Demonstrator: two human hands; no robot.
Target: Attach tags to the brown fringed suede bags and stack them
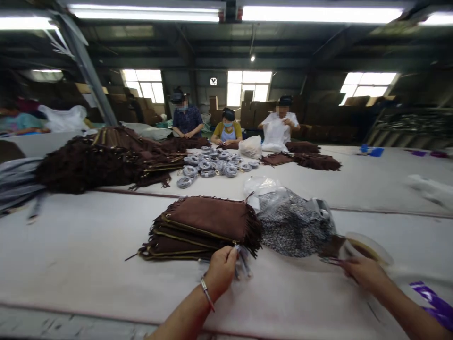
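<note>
A stack of brown fringed pouches with gold-coloured zips (208,219) lies on the table before me. My left hand (222,273) is closed in a pinch at the front right corner of the top pouch, on its zip pull. Grey strips (243,264), seemingly in clear plastic, hang beside those fingers. Off to the right, my right hand (366,273) grips a small metal tool (331,260) whose slim end points left; blur hides its exact kind. Just behind that hand stands a clear plastic tub (375,248) with something brownish in it.
Black-and-white speckled cloth (293,226) with clear plastic on it lies right of the stack. Coiled grey straps (212,163) and a heap of brown fringed pieces (106,160) are farther back. Several people sit across the table. A purple packet (433,302) is at right.
</note>
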